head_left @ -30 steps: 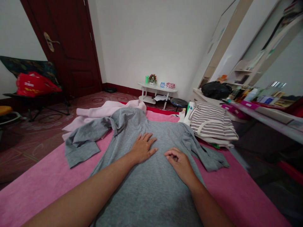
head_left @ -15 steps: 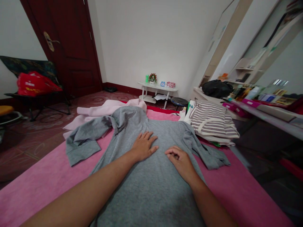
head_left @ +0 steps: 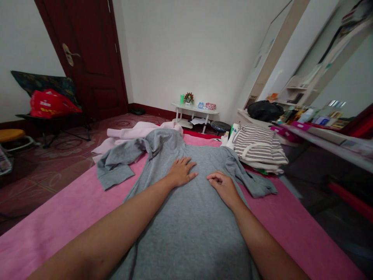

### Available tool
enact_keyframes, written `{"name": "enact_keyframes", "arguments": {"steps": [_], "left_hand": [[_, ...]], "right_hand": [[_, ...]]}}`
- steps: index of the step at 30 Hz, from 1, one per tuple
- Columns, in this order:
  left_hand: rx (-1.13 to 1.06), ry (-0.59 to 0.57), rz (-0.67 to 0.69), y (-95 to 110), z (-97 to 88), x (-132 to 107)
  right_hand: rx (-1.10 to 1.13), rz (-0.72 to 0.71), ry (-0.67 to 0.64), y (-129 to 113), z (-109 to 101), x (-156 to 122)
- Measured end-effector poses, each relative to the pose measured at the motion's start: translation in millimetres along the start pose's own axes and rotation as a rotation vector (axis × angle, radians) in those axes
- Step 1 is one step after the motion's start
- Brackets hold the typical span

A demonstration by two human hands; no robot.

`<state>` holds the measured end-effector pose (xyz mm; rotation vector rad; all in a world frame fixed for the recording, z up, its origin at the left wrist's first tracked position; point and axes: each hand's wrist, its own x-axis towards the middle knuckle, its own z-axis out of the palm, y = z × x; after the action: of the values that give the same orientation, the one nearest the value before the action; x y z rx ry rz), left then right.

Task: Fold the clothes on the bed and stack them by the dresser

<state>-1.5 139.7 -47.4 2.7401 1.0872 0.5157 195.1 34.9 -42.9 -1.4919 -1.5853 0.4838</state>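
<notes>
Both hands rest on the chest of the grey sweater (head_left: 186,217), which lies spread out on the pink blanket (head_left: 72,210). The left hand (head_left: 181,171) lies flat, fingers slightly apart. The right hand (head_left: 223,186) beside it has its fingers curled together, and I cannot tell whether they pinch cloth. I judge a sideways drag could ruck the sweater, since one sleeve (head_left: 116,167) already lies bunched.

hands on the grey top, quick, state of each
left hand: open, flat on the grey top
right hand: curled on it, grip cannot be told
</notes>
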Motion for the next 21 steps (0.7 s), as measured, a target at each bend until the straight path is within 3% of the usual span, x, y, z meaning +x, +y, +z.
{"name": "enact_keyframes", "arguments": {"steps": [7,10,13,17,21], "left_hand": [[-0.210,0.052,0.017,-3.0,-6.0,-10.4],[-0.261,0.047,0.037,-8.0,-22.7,-32.8],[-0.275,0.086,-0.030,-27.5,-47.8,-69.2],[-0.074,0.193,-0.283,-66.4,-82.3,-118.8],[0.060,0.008,-0.495,-80.8,-102.7,-140.9]], "right_hand": [[-0.118,-0.057,0.211,2.2,-5.2,-5.3],[-0.222,-0.068,0.406,9.7,-16.6,-8.5],[-0.343,0.011,0.586,24.3,-32.1,-8.8],[-0.463,0.225,0.558,46.1,-49.9,-5.8],[-0.514,0.275,0.483,56.0,-62.4,-6.5]]}}
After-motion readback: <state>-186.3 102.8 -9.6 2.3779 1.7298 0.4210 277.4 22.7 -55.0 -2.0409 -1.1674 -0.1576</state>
